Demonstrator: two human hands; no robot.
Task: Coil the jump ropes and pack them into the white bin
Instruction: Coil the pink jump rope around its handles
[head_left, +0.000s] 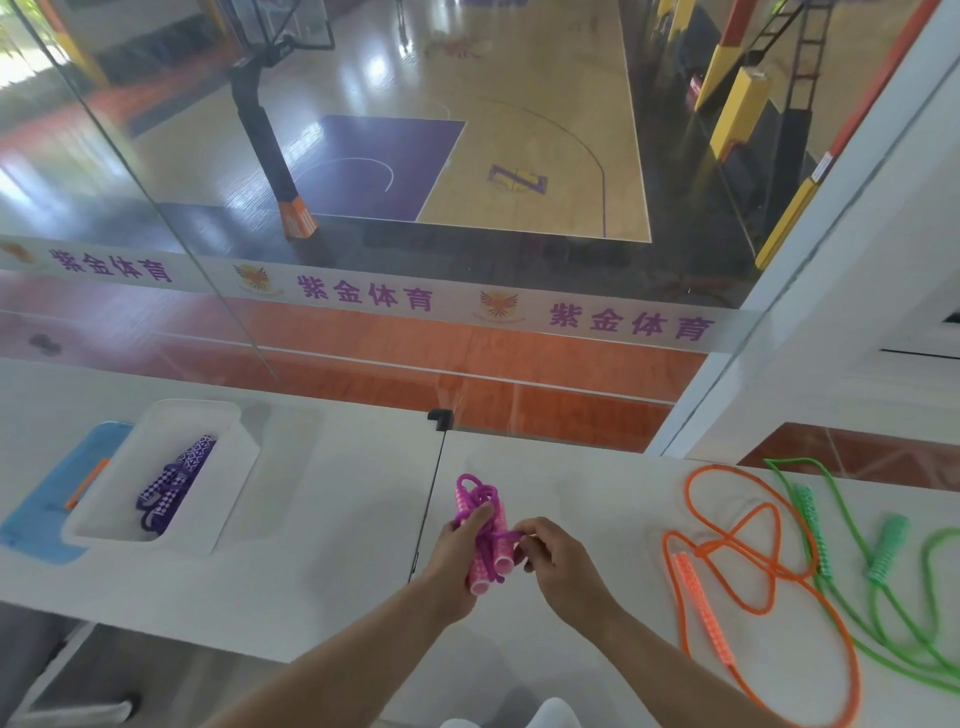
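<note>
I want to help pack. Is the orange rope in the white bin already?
No, the orange rope lies loose on the table, not in the white bin.

Rope in my hands: magenta cord, pink handles with pale dots. White bin at the ledge's left end holds a purple rope, handles in white check and triangle print. Blue lid beside it, orange strip on top. Right end of the white ledge: orange rope with orange dotted handle, green rope with teal-green ribbed handles.
</note>
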